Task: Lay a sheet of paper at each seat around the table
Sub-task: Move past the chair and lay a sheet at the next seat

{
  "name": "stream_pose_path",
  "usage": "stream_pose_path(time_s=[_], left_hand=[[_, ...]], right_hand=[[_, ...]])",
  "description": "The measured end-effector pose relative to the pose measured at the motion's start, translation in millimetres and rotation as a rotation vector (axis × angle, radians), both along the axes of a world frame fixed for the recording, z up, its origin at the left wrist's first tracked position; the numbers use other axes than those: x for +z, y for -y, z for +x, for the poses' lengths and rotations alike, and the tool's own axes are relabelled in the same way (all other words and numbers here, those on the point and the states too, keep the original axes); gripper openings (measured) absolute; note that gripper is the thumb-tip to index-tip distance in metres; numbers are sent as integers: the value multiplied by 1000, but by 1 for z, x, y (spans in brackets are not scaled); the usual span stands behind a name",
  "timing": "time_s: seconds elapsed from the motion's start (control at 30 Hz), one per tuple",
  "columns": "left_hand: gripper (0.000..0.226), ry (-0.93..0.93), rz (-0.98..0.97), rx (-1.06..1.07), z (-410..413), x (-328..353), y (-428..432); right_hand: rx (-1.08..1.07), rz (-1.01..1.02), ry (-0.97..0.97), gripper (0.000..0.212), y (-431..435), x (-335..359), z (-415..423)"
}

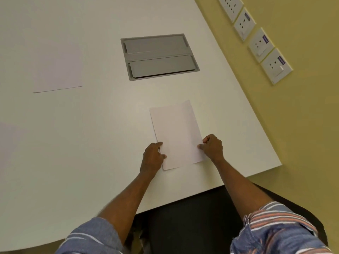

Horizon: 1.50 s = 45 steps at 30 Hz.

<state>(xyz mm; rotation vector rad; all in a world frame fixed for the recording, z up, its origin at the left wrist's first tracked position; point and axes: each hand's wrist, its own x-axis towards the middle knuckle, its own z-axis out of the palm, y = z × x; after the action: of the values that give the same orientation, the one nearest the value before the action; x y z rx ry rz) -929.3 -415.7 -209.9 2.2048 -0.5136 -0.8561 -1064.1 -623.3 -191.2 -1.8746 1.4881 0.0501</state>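
A white sheet of paper (177, 134) lies flat on the cream table (91, 143) near its front right edge, turned slightly clockwise. My left hand (153, 156) pinches the sheet's left edge close to the lower corner. My right hand (212, 146) grips the right edge with thumb and fingers. Farther left at the back, a second sheet (58, 68) lies flat. A third sheet (7, 143) shows faintly at the left edge of the view.
A grey cable hatch (159, 56) with two lids is set into the table behind the held sheet. A dark chair seat (192, 220) stands below the front edge. Several wall sockets (260, 44) run along the yellow wall at right.
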Motion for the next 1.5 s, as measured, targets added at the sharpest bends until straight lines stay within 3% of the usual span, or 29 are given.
stream_pose_path(time_s=[0.33,0.5,0.6,0.77,0.87,1.5], left_hand=[[53,263,210,-199,-11,-4,1],[40,333,106,-207,-5,3,13],[38,359,36,-297,-3,1,27],[81,318,210,-555,3,-13,39],[94,330,274,-655,4,-16,41],[96,297,283,-636,6,-9,44]], right_hand=[[128,-130,-9,47,-5,-13,-8],[480,-460,-116,53,-24,-9,4],[647,-321,-138,60,-34,-16,12],[768,-191,-195,78,-39,-32,10],[790,-184,-184,80,-33,-34,8],[798,-219,-213,81,-29,-28,10]])
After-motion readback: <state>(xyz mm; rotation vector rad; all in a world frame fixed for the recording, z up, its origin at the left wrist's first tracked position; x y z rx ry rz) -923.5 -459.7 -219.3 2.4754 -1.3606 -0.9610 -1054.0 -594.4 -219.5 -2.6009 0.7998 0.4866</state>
